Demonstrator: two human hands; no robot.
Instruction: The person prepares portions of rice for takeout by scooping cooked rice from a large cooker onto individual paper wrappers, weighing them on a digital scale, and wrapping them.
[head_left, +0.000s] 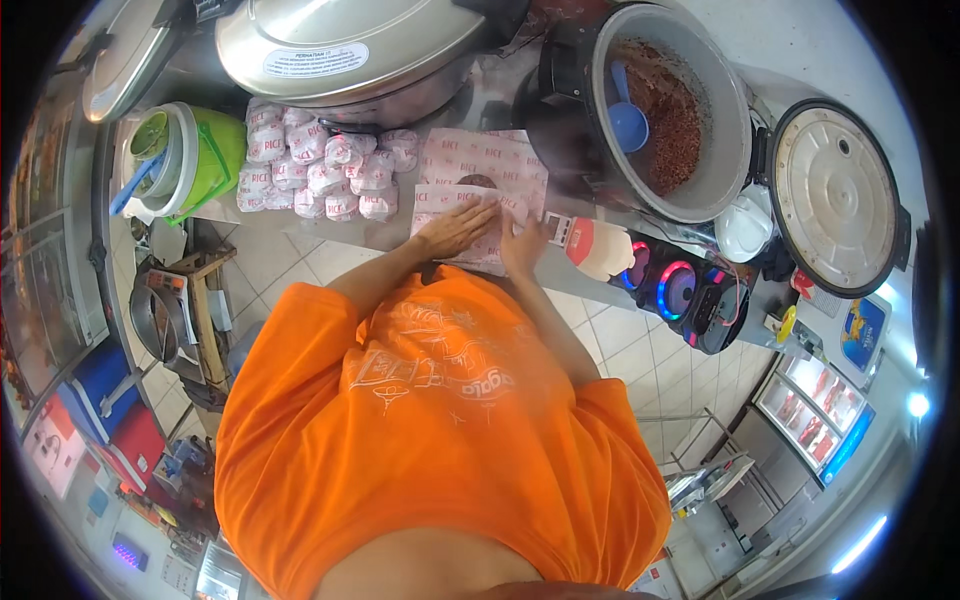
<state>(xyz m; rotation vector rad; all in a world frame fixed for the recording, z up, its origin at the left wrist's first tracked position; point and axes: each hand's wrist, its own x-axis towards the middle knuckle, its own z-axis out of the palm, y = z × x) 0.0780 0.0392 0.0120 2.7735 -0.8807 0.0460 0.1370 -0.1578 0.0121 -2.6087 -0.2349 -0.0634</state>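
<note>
A sheet of printed wrapping paper lies on the metal counter before me. Its near part is folded up over a dark brown mound of rice, whose far edge peeks out. My left hand rests flat on the folded part, fingers stretched out and holding nothing. At the fold's right edge, my right hand touches the paper with thumb and fingers; whether it pinches it is unclear. Wrapped rice parcels are heaped left of the sheet. A small digital scale sits beside my right hand.
A large pot of reddish-brown rice, with a blue scoop inside, stands at the right. Nearby are a lit speaker and a pot lid. A lidded steel cooker and a green bucket stand left.
</note>
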